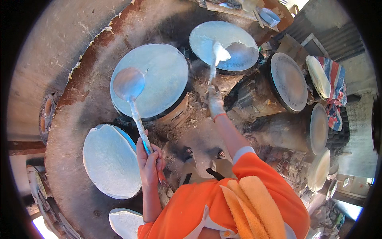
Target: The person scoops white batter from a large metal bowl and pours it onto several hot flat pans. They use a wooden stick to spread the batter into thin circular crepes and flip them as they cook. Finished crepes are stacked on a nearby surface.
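My left hand (150, 162) is closed round the long handle of a round metal ladle (128, 81), whose bowl is over a pale-coated round griddle (163, 71). My gloved right hand (215, 102) grips a stick tool with a white wad (221, 53) at its head. The wad is at the upper griddle (207, 34), which has a pale layer and a bare darker patch on its right. Lower left, beside my left hand, lies a griddle covered by a white round sheet (109, 163).
More round griddles on blackened drum stoves (290, 79) curve down the right side, one with a pale sheet (318, 169). Another white round (123, 221) is at bottom left. A striped cloth (334, 115) lies at right; boards and a blue container (269, 18) sit at top.
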`<state>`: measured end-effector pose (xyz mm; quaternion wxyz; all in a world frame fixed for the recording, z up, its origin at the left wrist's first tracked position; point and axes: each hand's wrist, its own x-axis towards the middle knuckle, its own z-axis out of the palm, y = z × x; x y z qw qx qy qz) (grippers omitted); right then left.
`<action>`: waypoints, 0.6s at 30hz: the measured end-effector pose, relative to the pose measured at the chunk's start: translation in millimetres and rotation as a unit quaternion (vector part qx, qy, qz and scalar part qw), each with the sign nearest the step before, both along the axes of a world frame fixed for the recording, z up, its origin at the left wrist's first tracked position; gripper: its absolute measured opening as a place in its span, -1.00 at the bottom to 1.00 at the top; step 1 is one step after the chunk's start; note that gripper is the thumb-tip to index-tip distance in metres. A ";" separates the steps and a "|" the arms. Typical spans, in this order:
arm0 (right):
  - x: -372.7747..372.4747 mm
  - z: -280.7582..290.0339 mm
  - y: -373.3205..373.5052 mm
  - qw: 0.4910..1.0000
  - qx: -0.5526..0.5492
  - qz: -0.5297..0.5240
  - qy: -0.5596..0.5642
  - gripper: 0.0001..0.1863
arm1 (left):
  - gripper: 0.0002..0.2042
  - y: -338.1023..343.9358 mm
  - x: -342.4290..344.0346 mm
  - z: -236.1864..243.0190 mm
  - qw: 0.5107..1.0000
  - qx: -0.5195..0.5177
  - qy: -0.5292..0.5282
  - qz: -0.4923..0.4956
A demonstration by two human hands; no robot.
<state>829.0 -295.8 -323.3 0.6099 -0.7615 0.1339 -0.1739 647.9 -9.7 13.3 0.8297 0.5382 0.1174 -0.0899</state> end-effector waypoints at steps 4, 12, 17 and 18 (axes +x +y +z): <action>-9.0 41.4 4.5 0.998 0.042 0.014 0.052 -0.75 | -0.43 -18.4 -14.1 -2.0 0.999 0.042 -0.014 0.026; -23.4 49.0 -8.3 0.988 0.141 0.027 0.058 -0.63 | -0.40 -110.9 -36.9 30.0 0.997 0.063 0.002 0.051; -92.3 116.0 -82.7 0.963 0.238 0.048 0.121 -0.77 | -0.41 -128.6 -36.8 46.0 0.998 0.036 -0.001 0.060; -99.5 176.6 -84.2 0.892 0.393 -0.024 0.222 -0.80 | -0.41 -127.4 -36.9 46.4 0.998 0.030 0.000 0.063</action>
